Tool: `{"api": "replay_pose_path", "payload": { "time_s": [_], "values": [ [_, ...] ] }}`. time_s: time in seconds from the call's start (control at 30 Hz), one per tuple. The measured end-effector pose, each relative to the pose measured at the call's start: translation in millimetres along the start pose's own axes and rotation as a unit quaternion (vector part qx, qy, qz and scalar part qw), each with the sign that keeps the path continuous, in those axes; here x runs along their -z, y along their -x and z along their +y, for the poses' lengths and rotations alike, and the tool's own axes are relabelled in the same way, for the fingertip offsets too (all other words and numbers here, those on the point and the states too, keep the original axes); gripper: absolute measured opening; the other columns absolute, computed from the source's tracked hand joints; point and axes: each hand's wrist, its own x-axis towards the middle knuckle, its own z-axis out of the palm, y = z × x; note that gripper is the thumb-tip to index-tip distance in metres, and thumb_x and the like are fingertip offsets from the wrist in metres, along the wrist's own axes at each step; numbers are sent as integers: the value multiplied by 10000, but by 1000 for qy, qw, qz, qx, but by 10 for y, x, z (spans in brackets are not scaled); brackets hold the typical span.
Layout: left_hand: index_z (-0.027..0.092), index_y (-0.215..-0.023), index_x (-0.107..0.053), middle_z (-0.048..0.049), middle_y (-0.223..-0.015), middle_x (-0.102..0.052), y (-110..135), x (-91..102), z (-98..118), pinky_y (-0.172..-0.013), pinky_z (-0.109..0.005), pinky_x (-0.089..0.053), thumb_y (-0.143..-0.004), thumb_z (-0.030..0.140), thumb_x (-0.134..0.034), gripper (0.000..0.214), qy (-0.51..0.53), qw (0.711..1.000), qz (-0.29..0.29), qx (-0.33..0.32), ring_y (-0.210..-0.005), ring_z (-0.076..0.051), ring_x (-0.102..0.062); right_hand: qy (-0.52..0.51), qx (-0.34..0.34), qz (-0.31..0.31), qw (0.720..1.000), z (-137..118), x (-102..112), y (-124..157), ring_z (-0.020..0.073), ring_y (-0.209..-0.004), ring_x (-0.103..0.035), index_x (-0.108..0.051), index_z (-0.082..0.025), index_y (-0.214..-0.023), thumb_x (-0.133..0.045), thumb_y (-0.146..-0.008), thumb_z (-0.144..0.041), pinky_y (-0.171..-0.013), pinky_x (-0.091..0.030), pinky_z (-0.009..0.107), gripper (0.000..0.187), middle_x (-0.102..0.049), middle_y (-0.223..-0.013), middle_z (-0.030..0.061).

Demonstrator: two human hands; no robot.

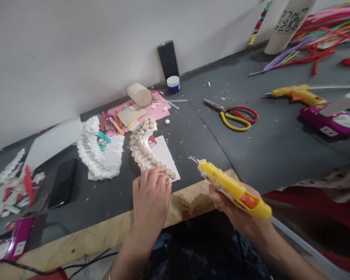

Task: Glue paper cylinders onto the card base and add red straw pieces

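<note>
My right hand grips a yellow hot glue gun, its nozzle pointing up and left, with a clear glue stick trailing behind it. My left hand is curled at the near end of a curved row of small rolled paper discs, which lies partly on a white card. Its fingers hide whatever they may be pinching. The glue gun's nozzle is in the air, a short way right of those fingers.
A white fluffy curved shape and a black phone lie to the left. Yellow-red scissors, a second glue gun, pink paper and colourful pipe cleaners lie across the dark table, whose wooden front edge runs near my hands.
</note>
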Motion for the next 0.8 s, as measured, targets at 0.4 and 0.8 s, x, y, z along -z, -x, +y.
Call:
{"api": "replay_pose_path", "payload": {
  "time_s": [0.4, 0.8],
  "values": [
    [219, -931, -671, -61, -1121, -698, 9, -35, 11, -826, -388, -347, -877, 211, -673, 56, -7, 1000, -5, 13, -1020, -260, -566, 32, 54, -27, 998, -5, 47, -27, 95, -489, -451, -576, -190, -628, -754, -741, -312, -436, -402, 212, 244, -514, -568, -22],
    [227, -862, -676, -44, -1071, -708, 32, -4, 23, -829, -384, -347, -886, 198, -669, 38, -2, 999, 31, 19, -1006, -242, -582, -19, 18, -14, 1000, -16, 17, -31, 99, -470, -433, -562, -195, -587, -745, -730, -375, -410, -404, 217, 294, -509, -542, -9]
  ]
}}
